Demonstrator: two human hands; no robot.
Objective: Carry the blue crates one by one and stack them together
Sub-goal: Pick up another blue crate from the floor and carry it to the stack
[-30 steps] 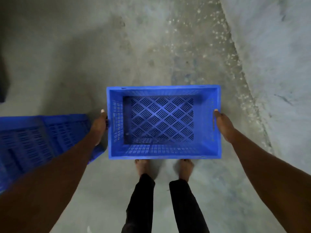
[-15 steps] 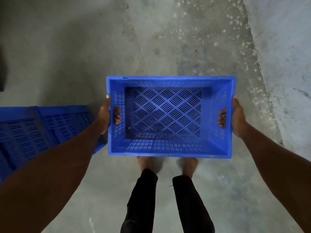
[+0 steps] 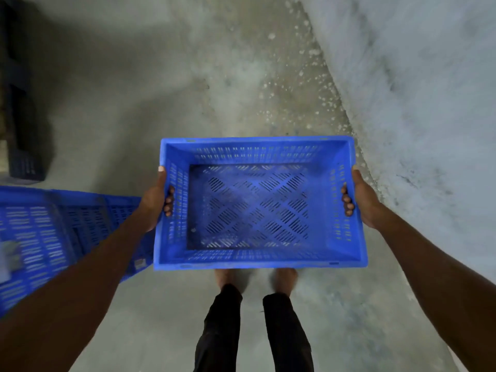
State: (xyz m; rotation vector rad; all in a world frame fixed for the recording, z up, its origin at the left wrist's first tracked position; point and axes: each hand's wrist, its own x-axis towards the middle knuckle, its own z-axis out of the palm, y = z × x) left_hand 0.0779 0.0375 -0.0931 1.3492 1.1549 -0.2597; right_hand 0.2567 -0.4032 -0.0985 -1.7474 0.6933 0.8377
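Observation:
An empty blue crate (image 3: pixel 257 149) with slotted walls and a lattice floor hangs level in front of me, above my bare feet. My left hand (image 3: pixel 155 200) grips its left end, fingers curled through the handle slot. My right hand (image 3: pixel 361 197) holds the right end the same way. More blue crates (image 3: pixel 48 237) lie on the floor at the lower left, partly hidden behind my left forearm.
Bare concrete floor (image 3: pixel 134 103) spreads ahead and to the left. A pale rough wall (image 3: pixel 416 89) runs along the right, close to the crate's right end. A dark crate-like object (image 3: pixel 24 146) stands at the far left edge.
The crate has come up off the floor and nearer to me. Both hands went from resting on its ends to gripping through the handle slots.

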